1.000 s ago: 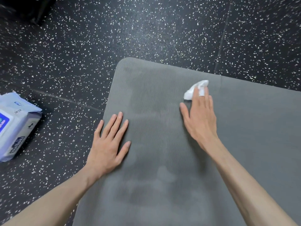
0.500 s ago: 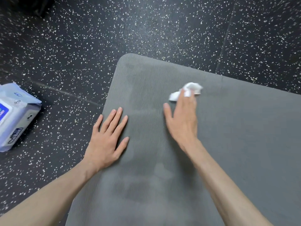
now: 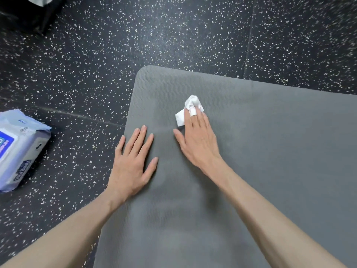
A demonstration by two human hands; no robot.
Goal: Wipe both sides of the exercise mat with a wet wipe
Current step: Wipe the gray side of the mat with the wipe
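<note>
Grey ribbed foam exercise mat (image 3: 260, 161) lies flat on black speckled rubber floor (image 3: 135, 35), near corner in view; prob. light, soft & floppy, so best lifted by an edge or corner to flip. Crumpled white wet wipe (image 3: 190, 109), limp & damp, sits under right hand (image 3: 200, 144), fingers straight, pressing it down. Left hand (image 3: 131, 163) flat, fingers spread, on mat's left edge, apart from right.

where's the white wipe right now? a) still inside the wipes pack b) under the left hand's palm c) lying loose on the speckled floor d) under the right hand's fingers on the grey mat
d: the wet wipe sits crumpled beneath the straight fingers of the right hand on the exercise mat, while the left hand lies flat on the mat with nothing under it.
</note>
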